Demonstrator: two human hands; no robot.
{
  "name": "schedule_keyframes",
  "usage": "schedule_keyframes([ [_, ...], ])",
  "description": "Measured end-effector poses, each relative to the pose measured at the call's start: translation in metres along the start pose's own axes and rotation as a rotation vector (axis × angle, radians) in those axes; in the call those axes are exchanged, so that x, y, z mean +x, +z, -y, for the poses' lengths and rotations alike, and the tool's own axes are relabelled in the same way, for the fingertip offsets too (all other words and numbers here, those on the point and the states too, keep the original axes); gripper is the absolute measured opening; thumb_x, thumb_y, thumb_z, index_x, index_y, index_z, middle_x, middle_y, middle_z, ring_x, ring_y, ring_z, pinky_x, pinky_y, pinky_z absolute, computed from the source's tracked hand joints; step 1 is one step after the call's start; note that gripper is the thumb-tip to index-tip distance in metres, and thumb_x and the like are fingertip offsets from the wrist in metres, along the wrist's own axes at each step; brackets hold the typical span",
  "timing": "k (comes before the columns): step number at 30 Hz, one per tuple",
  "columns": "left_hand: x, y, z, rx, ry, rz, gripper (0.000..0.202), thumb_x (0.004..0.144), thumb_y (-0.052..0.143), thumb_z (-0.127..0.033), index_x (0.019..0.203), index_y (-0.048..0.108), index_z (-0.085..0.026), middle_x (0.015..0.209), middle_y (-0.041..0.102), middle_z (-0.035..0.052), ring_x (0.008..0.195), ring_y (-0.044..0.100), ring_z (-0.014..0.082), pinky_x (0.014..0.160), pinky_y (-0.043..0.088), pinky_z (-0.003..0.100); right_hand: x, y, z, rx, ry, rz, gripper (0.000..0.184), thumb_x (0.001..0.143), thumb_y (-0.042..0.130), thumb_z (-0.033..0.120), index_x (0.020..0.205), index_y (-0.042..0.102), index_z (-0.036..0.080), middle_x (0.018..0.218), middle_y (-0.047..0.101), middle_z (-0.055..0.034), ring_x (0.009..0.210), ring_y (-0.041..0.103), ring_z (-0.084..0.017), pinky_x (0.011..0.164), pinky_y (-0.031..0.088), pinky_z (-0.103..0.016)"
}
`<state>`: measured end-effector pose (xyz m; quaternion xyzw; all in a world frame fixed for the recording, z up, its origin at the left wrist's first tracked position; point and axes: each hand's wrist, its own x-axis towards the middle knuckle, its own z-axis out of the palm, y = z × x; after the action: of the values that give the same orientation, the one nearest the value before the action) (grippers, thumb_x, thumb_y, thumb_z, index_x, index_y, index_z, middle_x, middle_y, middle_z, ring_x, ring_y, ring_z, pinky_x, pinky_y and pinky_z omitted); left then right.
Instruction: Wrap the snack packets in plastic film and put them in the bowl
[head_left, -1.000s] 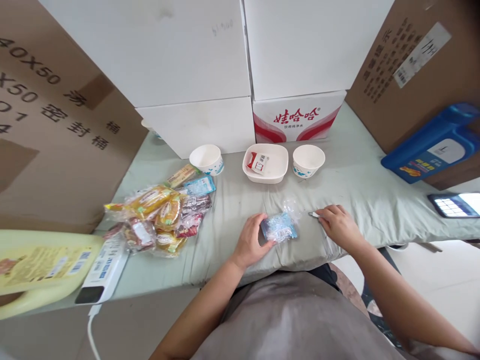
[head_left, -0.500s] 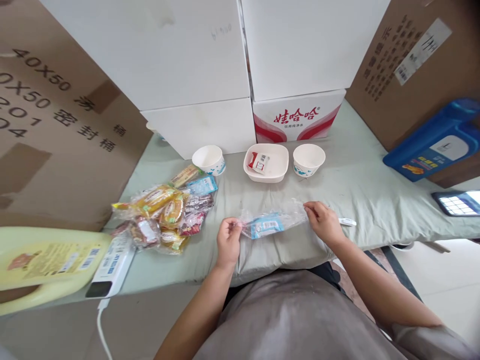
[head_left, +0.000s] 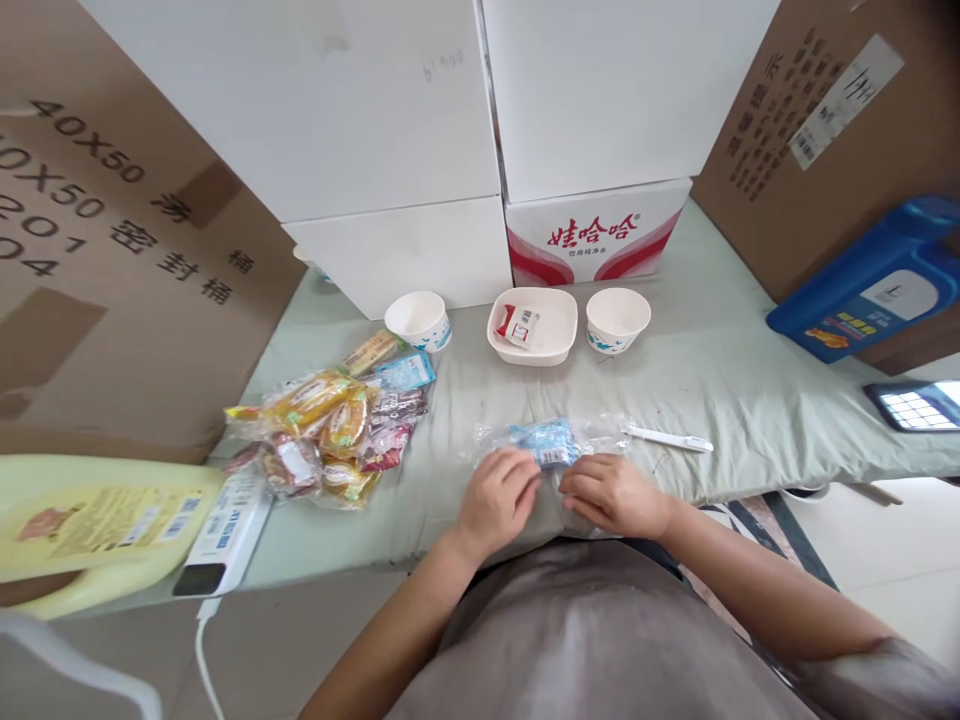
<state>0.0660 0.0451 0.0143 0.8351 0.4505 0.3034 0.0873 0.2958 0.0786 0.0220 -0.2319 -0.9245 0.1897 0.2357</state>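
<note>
A crinkled clear plastic bag (head_left: 600, 436) with a light-blue packet (head_left: 546, 440) lies flat on the cloth in front of me. My left hand (head_left: 496, 503) is closed at its near side, fingers curled and thumb drawn in. Close beside it, my right hand (head_left: 613, 495) has its fingers bent together at the plastic just right of the packet. Both fingertips are partly hidden, and a narrow gap separates the hands. A slim white stick-like tool (head_left: 670, 439) rests to the right, by the bag's end.
Behind stand two paper bowls (head_left: 418, 320) (head_left: 618, 321) and a white tray (head_left: 556, 312) holding a red-white packet (head_left: 517, 325). Wrapped snacks (head_left: 330, 425) heap at left near a yellow jug (head_left: 112, 525) and power strip (head_left: 229, 530). A blue bottle (head_left: 862, 285) and phone (head_left: 915, 405) are right.
Both hands have come inward from the bag's two ends and down to its near side. The bag now lies on the cloth, and the white tool shows in full.
</note>
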Motion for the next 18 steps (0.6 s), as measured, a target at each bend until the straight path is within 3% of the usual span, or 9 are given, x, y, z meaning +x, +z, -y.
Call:
schedule_keyframes([
  [2,0.009,0.008,0.013,0.149,-0.101,-0.046,0.025,0.091,0.049,-0.020,0.112,0.062,-0.018,0.124,0.062,0.0142,0.121,0.054,0.0294,0.101,0.044,0.050,0.007,0.008,-0.007,-0.096,0.121,-0.058,0.024,0.097,0.044,0.028,0.110,0.062,0.019,0.110,0.068,-0.0109,0.106,0.061,-0.021,0.090,0.050,-0.037],
  [4,0.015,0.014,0.026,0.242,-0.159,-0.021,0.032,0.091,0.049,-0.022,0.121,0.059,-0.017,0.137,0.054,0.0161,0.134,0.042,0.0343,0.107,0.035,0.058,0.012,0.014,-0.016,-0.207,0.258,-0.100,0.031,0.096,0.046,0.030,0.120,0.060,0.016,0.128,0.060,-0.0155,0.124,0.051,-0.028,0.099,0.045,-0.045],
  [8,0.021,0.018,0.034,0.260,-0.173,0.093,0.038,0.090,0.056,-0.033,0.126,0.058,-0.019,0.136,0.055,0.0156,0.137,0.038,0.0372,0.111,0.023,0.067,0.016,0.021,-0.030,-0.320,0.398,-0.046,0.043,0.094,0.051,0.037,0.130,0.055,0.015,0.142,0.049,-0.0182,0.136,0.038,-0.034,0.103,0.039,-0.054],
  [11,0.018,0.013,0.027,0.204,-0.102,0.107,0.036,0.087,0.061,-0.031,0.120,0.060,-0.019,0.130,0.060,0.0142,0.134,0.043,0.0350,0.112,0.026,0.064,0.013,0.019,-0.036,-0.311,0.447,-0.029,0.036,0.095,0.049,0.037,0.123,0.060,0.016,0.134,0.055,-0.0165,0.126,0.048,-0.032,0.098,0.044,-0.050],
  [14,0.009,0.005,0.015,0.122,-0.026,0.110,0.032,0.082,0.066,-0.024,0.113,0.061,-0.019,0.125,0.061,0.0121,0.129,0.049,0.0312,0.108,0.040,0.054,0.004,0.010,-0.038,-0.286,0.424,-0.056,0.028,0.096,0.046,0.035,0.099,0.068,0.017,0.121,0.063,-0.0136,0.117,0.053,-0.030,0.094,0.046,-0.047],
  [16,0.001,0.001,0.008,0.075,0.005,0.137,0.028,0.081,0.068,-0.024,0.107,0.061,-0.020,0.126,0.060,0.0112,0.127,0.051,0.0302,0.104,0.045,0.049,-0.001,0.003,-0.038,-0.271,0.396,-0.066,0.032,0.097,0.044,0.036,0.086,0.068,0.018,0.111,0.067,-0.0122,0.112,0.055,-0.029,0.092,0.046,-0.046],
  [18,-0.006,-0.001,0.003,0.017,0.019,0.177,0.024,0.080,0.069,-0.029,0.101,0.061,-0.020,0.124,0.061,0.0106,0.121,0.055,0.0292,0.100,0.048,0.047,-0.006,0.000,-0.037,-0.245,0.415,-0.046,0.034,0.099,0.041,0.036,0.084,0.068,0.018,0.100,0.069,-0.0110,0.101,0.059,-0.026,0.088,0.048,-0.043],
])
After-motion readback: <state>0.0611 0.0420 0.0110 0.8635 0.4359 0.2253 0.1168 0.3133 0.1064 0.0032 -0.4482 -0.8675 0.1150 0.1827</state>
